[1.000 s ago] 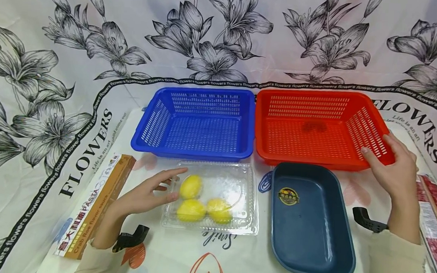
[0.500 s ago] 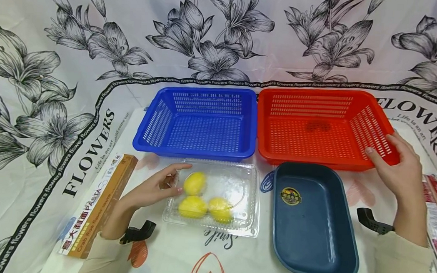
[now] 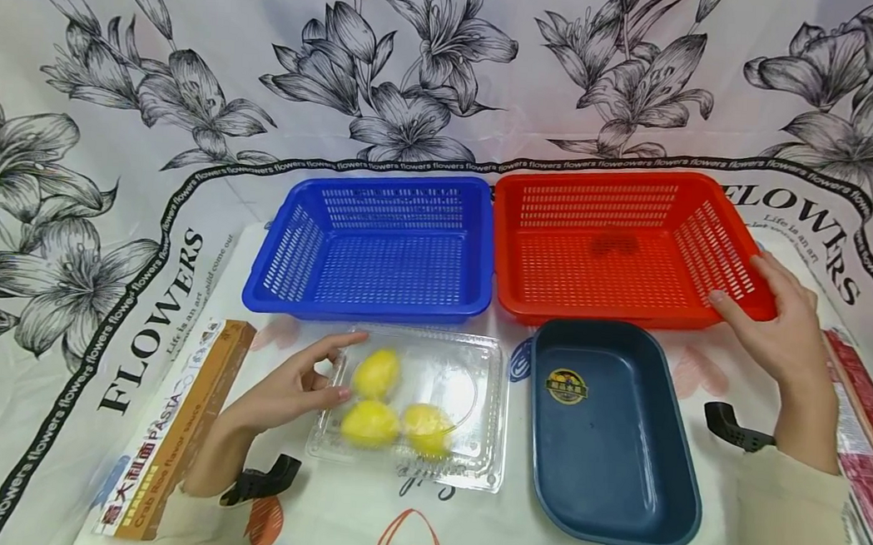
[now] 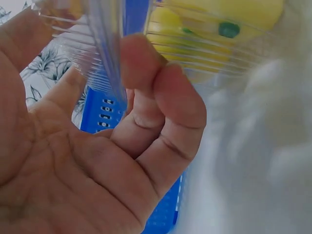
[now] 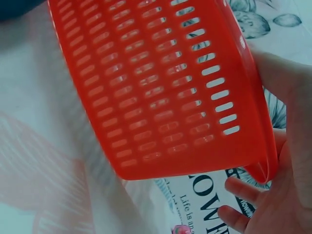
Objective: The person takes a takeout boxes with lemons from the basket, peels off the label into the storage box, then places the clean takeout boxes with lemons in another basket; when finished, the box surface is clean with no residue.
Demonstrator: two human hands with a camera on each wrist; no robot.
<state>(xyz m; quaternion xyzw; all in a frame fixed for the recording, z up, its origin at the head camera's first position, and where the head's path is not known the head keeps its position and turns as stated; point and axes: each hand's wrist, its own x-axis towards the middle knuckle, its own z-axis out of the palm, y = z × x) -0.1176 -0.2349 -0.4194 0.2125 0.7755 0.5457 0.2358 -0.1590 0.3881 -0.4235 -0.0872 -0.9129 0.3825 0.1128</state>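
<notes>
My left hand (image 3: 290,393) holds the left edge of a clear plastic clamshell box (image 3: 468,366), with the thumb in front and the index finger toward the back corner. Through its lid show yellow lemons (image 3: 370,424), and a green end is visible on a lemon (image 4: 165,27) in the left wrist view. Two curled fingers (image 4: 180,102) lie against the box's ribbed side there. On the right, my right hand (image 3: 781,335) grips the near right corner of a red slotted basket (image 3: 629,316), thumb inside the rim and fingers outside, as the rim (image 5: 261,122) in the right wrist view also shows.
A blue slotted basket (image 3: 366,312) stands beside the red one, behind the box. A dark blue tub (image 3: 613,450) sits in front of the red basket. A pasta box (image 3: 179,432) lies at left, and a red-and-white package (image 3: 858,432) at right.
The left hand has reached right and taken hold of the clamshell box's edge. The box has shifted slightly toward me. The right hand keeps its grip on the red basket; the head view has swung slightly.
</notes>
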